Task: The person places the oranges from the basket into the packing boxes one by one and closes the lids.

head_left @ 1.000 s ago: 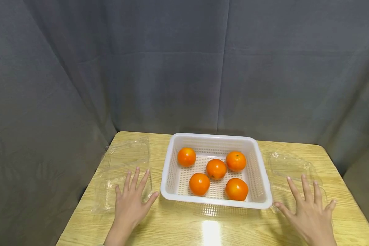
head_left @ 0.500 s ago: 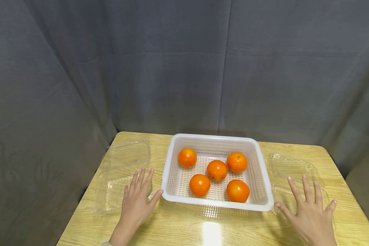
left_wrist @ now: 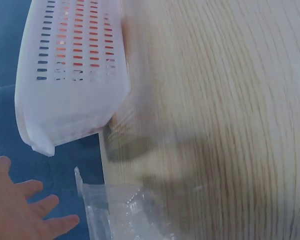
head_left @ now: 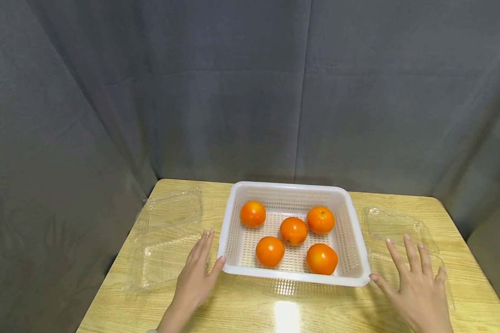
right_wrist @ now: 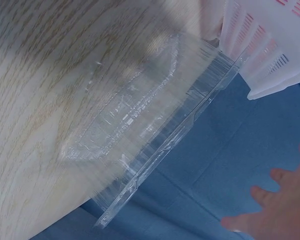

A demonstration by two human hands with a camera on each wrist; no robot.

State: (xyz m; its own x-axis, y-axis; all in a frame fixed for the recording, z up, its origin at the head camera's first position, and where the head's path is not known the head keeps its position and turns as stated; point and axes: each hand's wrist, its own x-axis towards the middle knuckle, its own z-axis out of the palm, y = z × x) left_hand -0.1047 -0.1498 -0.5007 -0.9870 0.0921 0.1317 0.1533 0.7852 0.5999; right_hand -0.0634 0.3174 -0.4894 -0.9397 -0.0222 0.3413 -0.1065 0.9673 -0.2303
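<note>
A white plastic basket [head_left: 296, 275] stands mid-table with several oranges [head_left: 293, 231] inside it. My left hand [head_left: 196, 280] is beside the basket's near left corner, fingers straight and thumb apart from them; it holds nothing. Across from it, my right hand [head_left: 418, 291] spreads its fingers by the near right corner, above a clear plastic clamshell box [head_left: 400, 226] that lies unfolded. Whether either thumb touches the rim I cannot tell. Another clear clamshell box [head_left: 166, 249] lies unfolded to the left of the left hand. Both wrist views show the basket's slotted wall [left_wrist: 72, 97].
The light wood table [head_left: 250, 310] carries everything. Its left edge runs just outside the left clamshell box. Grey curtains [head_left: 233, 92] hang close behind the table and along its sides.
My left hand has moved right, toward the basket, and its fingers have drawn closer together. The right hand has shifted only slightly left. Basket and oranges stay in place.
</note>
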